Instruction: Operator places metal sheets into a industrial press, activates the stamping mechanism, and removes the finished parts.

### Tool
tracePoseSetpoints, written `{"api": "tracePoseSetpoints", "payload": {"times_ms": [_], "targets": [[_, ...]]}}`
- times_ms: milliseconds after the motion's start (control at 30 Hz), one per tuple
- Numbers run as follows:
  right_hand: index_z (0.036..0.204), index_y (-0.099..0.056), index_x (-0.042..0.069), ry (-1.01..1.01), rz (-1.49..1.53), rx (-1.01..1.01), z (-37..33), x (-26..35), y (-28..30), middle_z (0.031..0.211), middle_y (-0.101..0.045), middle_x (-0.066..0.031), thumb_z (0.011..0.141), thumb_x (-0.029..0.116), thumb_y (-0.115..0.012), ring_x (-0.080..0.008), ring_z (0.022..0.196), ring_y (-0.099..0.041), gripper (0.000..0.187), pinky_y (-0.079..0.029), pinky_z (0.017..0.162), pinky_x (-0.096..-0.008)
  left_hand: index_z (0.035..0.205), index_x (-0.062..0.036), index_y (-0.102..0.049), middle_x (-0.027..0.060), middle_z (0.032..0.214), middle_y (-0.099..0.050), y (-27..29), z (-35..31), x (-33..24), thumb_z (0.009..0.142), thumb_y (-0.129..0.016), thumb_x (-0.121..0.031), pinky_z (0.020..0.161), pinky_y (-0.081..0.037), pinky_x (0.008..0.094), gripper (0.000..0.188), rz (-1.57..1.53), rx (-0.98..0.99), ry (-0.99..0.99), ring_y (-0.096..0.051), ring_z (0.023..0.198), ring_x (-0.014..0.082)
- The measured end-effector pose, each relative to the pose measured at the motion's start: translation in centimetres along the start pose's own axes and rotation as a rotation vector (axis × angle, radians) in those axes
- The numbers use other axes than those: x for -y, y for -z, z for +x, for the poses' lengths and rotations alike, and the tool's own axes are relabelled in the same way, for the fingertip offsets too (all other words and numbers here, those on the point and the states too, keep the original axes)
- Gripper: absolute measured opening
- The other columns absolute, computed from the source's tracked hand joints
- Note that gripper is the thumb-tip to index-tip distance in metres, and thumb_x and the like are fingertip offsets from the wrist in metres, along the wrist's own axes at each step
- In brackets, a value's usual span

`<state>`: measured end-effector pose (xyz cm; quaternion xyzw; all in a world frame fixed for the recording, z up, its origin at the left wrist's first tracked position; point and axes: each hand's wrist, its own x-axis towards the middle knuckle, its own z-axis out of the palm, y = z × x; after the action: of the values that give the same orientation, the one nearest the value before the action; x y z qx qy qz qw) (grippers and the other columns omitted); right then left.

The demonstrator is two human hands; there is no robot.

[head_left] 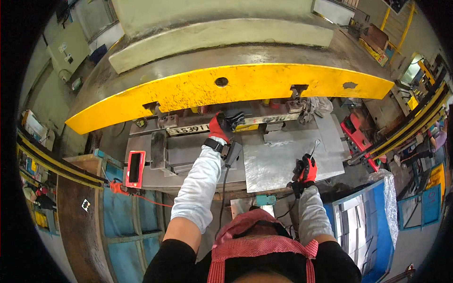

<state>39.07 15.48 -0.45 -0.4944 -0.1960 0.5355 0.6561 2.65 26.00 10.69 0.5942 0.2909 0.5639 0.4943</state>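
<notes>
My left hand (221, 127), in a red glove with black fingers, reaches to the front of the press die (188, 128). Its fingers are stretched to the right, and I see nothing in them. Below that wrist a dark grey handheld piece (233, 153) with a black cord lies on the bed. My right hand (307, 170), gloved alike, is closed around a thin metal tool with a rounded end (315, 146); its exact kind is unclear. Beneath this hand is a flat metal sheet (264, 165). A dark corded part hangs by the right wrist, partly hidden.
The press's yellow front beam (226, 89) spans above the bed. Grey rags (317, 107) lie at the right of the die. On the left sits a red-framed device (136, 167). A blue bin (365, 231) with metal pieces stands at lower right; yellow-black guards flank both sides.
</notes>
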Motion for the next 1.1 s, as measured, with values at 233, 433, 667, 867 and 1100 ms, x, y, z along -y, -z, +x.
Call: {"api": "tracePoseSetpoints", "payload": {"times_ms": [233,433,667,867,1100], "targets": [[0.107,-0.050,0.006,-0.006,-0.126,0.073,0.1,-0.7,-0.4,0.076,-0.060,-0.0146,0.083,0.027,-0.058,-0.0209,0.045,-0.053,0.033,-0.045,0.040,-0.0336,0.118,-0.0005,-0.040,0.0260,0.109,-0.053,0.9,-0.4,-1.0,0.092,-0.043,-0.025,0.077,-0.052,0.0450,0.036,-0.830,-0.374,0.268,-0.056,0.096,0.0436],[0.102,-0.053,0.005,0.053,-0.179,0.071,-0.7,0.4,-0.2,0.072,-0.058,-0.0095,0.081,0.022,-0.061,-0.0182,0.051,-0.054,0.028,-0.045,0.044,-0.0315,0.113,0.0046,-0.043,0.0250,0.108,-0.054,-1.3,-0.3,-1.6,0.093,-0.041,-0.028,0.079,-0.052,0.0458,0.038,-0.814,-0.443,0.223,-0.057,0.094,0.0418],[0.118,-0.047,0.003,0.103,-0.383,0.336,-4.1,4.9,-6.5,0.077,-0.057,-0.0030,0.082,0.013,-0.060,-0.0104,0.047,-0.048,0.040,-0.040,0.042,-0.0239,0.115,0.0039,-0.043,0.0248,0.104,-0.056,-2.3,0.2,-3.5,0.093,-0.040,-0.026,0.076,-0.054,0.0457,0.037,-0.803,-0.530,0.259,-0.060,0.086,0.0400],[0.118,-0.049,0.003,0.214,-0.527,0.940,1.8,9.8,-25.5,0.076,-0.057,-0.0006,0.084,0.019,-0.057,-0.0078,0.057,-0.046,0.038,-0.040,0.050,-0.0243,0.113,-0.0045,-0.033,0.0301,0.098,-0.054,-1.1,-0.2,-0.5,0.091,-0.048,-0.024,0.071,-0.056,0.0444,0.033,-0.996,-0.499,0.350,-0.061,0.083,0.0435],[0.098,-0.059,0.009,0.283,-0.756,1.175,9.8,11.4,-32.9,0.056,-0.053,-0.0019,0.081,0.029,-0.060,-0.0110,0.050,-0.052,0.026,-0.039,0.047,-0.0231,0.106,-0.0080,-0.042,0.0254,0.098,-0.060,-2.5,0.9,-0.5,0.091,-0.046,-0.035,0.060,-0.051,0.0294,0.031,-0.817,-0.447,0.443,-0.064,0.082,0.0329]]}}
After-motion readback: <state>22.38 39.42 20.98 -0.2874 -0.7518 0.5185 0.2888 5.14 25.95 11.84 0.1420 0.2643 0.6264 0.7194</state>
